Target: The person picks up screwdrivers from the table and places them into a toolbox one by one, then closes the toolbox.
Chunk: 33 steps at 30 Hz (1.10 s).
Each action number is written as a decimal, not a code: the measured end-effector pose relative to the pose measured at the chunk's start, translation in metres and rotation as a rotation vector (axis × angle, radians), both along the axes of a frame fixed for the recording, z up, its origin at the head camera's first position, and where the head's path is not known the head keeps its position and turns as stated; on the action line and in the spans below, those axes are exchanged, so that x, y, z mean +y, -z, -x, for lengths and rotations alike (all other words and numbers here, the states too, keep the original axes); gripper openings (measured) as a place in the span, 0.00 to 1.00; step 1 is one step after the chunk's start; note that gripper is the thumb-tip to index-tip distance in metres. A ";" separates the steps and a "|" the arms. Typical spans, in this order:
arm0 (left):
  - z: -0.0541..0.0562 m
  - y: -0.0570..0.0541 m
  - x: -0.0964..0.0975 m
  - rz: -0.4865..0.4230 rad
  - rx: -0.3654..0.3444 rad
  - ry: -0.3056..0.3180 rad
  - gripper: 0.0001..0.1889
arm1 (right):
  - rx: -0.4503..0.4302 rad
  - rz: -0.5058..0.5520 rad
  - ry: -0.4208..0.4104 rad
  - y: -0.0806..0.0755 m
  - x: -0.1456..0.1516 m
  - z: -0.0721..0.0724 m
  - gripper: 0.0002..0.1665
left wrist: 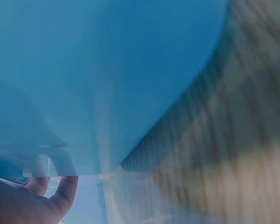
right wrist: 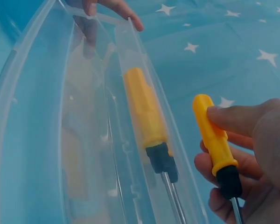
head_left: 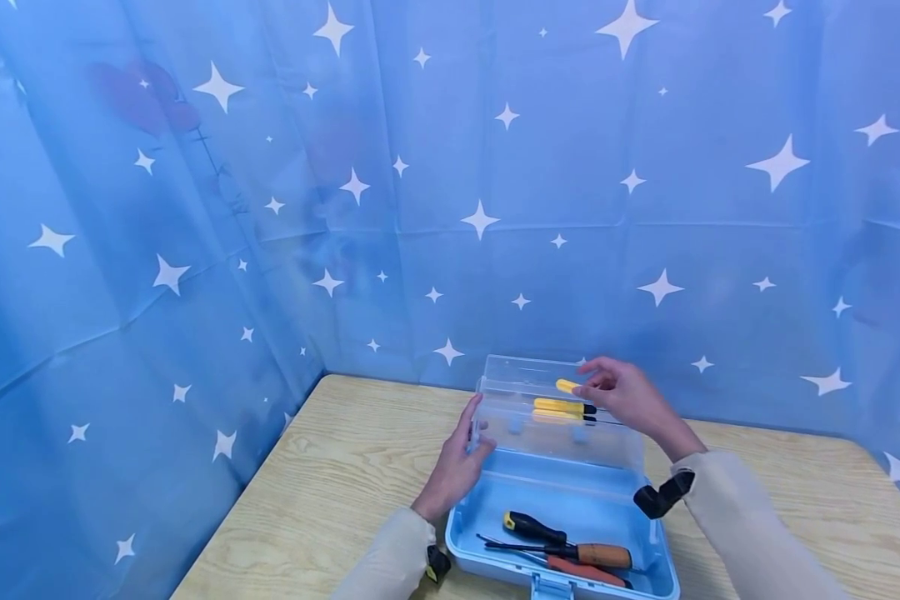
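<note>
A light blue toolbox stands with its clear lid raised. My left hand grips the lid's left edge, thumb in front and fingers behind. Above the lid, my right hand pinches the yellow handle of a screwdriver that has a black collar and metal shaft. Another yellow-handled screwdriver lies in the lid's clear compartment, apart from the hand; whether a second yellow shape beside it is a reflection, I cannot tell. In the left wrist view, blue plastic covers part of my left hand.
Inside the box lie a black-handled screwdriver, an orange-brown-handled one and a red-handled tool. A blue latch is at the front. Behind the wooden table hangs a blue curtain with white stars.
</note>
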<state>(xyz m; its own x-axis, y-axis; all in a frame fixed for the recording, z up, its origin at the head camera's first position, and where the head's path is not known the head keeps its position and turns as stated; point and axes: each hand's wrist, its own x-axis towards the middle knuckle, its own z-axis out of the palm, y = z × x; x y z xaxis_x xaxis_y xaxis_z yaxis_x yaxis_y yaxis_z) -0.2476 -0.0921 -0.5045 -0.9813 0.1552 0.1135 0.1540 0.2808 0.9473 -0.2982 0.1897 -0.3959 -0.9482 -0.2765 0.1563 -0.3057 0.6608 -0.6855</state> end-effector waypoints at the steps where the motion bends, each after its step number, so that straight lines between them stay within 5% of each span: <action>1: 0.000 0.000 0.000 -0.001 0.003 0.001 0.33 | 0.002 -0.004 -0.001 0.000 -0.001 0.001 0.22; 33: 0.002 0.001 0.001 0.009 0.019 -0.003 0.34 | 0.071 -0.119 -0.045 0.013 -0.025 0.012 0.16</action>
